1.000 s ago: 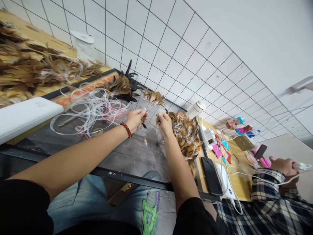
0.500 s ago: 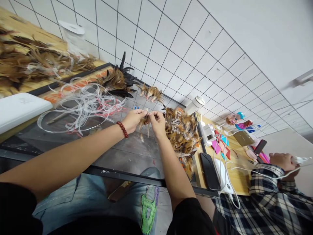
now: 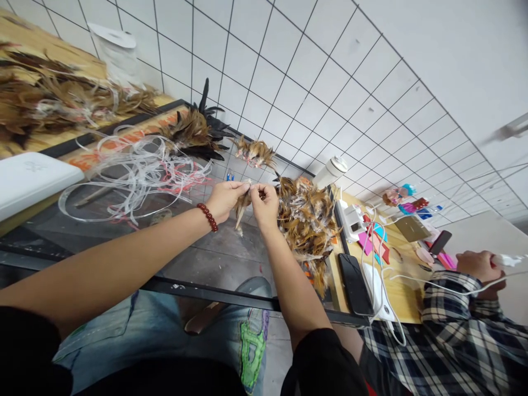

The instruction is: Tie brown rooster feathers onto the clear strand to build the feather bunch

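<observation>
My left hand [image 3: 226, 200], with a red bead bracelet at the wrist, pinches a small bunch of brown feathers [image 3: 242, 208] by its pale upper end. The tips hang down over the glass tabletop [image 3: 214, 258]. My right hand [image 3: 265, 205] meets it from the right, thumb and fingers pinched at the same bunch; its fingers partly hide the grip. Just right of that hand lies a large pile of brown feathers [image 3: 307, 220]. Beyond both hands sits a small row of feather bunches [image 3: 256, 153]. Left of them spreads a tangle of clear and pink strips [image 3: 144, 176].
A black-and-brown feather bunch [image 3: 196, 132] lies at the back, near a tiled wall. More feathers [image 3: 61, 104] cover the left table. A white box [image 3: 37, 181], white tumbler [image 3: 332, 171], black phone [image 3: 355, 283] and cabled power strip [image 3: 377, 291] stand around. A co-worker's plaid sleeve [image 3: 449, 297] is at right.
The feather bunch between my hands has turned, and more of its hanging part shows. My hands stay in nearly the same place. The view has shifted slightly.
</observation>
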Tool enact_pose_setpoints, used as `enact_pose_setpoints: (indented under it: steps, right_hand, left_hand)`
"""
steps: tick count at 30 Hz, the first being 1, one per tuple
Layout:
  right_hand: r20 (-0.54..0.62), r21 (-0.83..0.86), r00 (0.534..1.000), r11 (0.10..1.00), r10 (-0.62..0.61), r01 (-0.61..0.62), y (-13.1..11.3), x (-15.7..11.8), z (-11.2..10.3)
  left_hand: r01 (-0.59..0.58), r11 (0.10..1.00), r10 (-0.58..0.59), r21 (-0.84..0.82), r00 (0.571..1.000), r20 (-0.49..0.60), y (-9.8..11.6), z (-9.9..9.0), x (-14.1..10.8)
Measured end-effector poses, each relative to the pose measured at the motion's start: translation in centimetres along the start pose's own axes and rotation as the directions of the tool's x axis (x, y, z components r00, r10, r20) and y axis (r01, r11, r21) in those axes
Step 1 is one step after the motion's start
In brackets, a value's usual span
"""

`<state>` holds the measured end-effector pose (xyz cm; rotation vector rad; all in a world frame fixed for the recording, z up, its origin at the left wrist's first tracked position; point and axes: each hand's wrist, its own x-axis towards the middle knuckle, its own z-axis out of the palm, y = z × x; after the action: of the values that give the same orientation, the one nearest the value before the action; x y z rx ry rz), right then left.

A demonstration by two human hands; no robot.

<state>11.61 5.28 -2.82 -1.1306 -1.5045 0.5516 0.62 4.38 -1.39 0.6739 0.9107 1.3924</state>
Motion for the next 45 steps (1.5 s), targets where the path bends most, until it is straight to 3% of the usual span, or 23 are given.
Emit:
enact_pose_setpoints:
  steps: [3,6,10,14,20,23,26,29,31,33,35,37,39,41,43,45]
  right_hand:
    - [-0.021,0.036,0.998,0.997,0.064,-0.063,0.2,0.0,0.1]
    - [0.012,0.183,0.988,0.971,0.151,-0.151,0.5,0.3,0.0]
    - [0.191,0.392,0.96,0.881,0.206,-0.267,0.7,0.7,-0.5]
    - [0.375,0.407,0.904,0.839,0.207,-0.361,0.4,0.9,-1.4]
    - [0.259,0.42,0.921,0.825,0.291,-0.378,-0.1,0.8,-1.5]
    - [0.202,0.393,0.948,0.866,0.247,-0.31,0.1,0.9,-1.3]
    - [0.131,0.259,0.976,0.944,0.175,-0.204,0.6,1.2,-1.5]
    - [0.124,-0.15,0.987,0.985,0.104,-0.085,1.0,1.4,-2.1]
    - [0.218,-0.478,0.973,0.878,0.081,0.034,1.0,1.2,-2.6]
    - [0.325,-0.687,0.937,0.712,0.127,0.142,0.8,0.8,-2.8]
    - [0.378,-0.77,0.908,0.605,0.179,0.201,0.6,0.4,-2.6]
    - [0.38,-0.781,0.905,0.589,0.189,0.205,0.5,0.1,-2.2]
    - [0.317,-0.727,0.935,0.674,0.157,0.133,0.6,0.2,-1.9]
    - [0.201,-0.542,0.968,0.84,0.147,-0.015,1.0,0.6,-1.7]
    - [0.105,-0.187,0.973,0.965,0.205,-0.183,1.3,1.1,-1.5]
    - [0.088,0.192,0.958,0.939,0.273,-0.285,1.3,1.5,-1.4]
  left_hand:
    - [0.01,1.0,-0.011,0.015,0.998,0.055,0.3,0.2,-0.3]
    - [-0.024,0.998,0.02,0.064,0.998,0.061,0.6,0.2,-0.5]
    - [-0.021,0.993,0.004,0.115,0.989,0.151,0.8,0.0,-0.5]
    - [0.044,0.988,-0.088,0.146,0.948,0.307,0.7,-0.5,-0.4]
    - [0.171,0.975,-0.21,0.141,0.914,0.348,1.0,-0.3,-0.7]
    - [0.175,0.975,-0.215,0.14,0.906,0.363,1.1,-0.2,-0.9]
    - [0.111,0.986,-0.144,0.122,0.94,0.308,1.0,-0.2,-0.8]
    - [0.052,0.998,-0.056,0.026,0.981,0.186,1.3,-0.4,-0.2]
    - [0.013,0.999,-0.01,-0.04,0.997,0.082,1.7,-0.5,0.1]
    - [-0.025,0.997,0.025,-0.075,1.0,-0.006,2.0,-0.5,0.3]
    - [-0.033,0.996,0.029,-0.085,0.998,-0.047,2.2,-0.5,0.2]
    - [-0.02,0.996,0.015,-0.087,0.998,-0.059,2.2,-0.4,0.1]
    - [-0.002,0.996,-0.003,-0.085,0.998,-0.058,2.0,-0.4,0.1]
    - [0.015,0.996,-0.02,-0.084,0.998,-0.056,1.8,-0.5,0.2]
    - [0.053,0.996,-0.055,-0.074,0.998,-0.03,1.6,-0.5,0.3]
    - [0.107,0.993,-0.106,-0.051,0.994,0.029,1.5,-0.5,0.3]
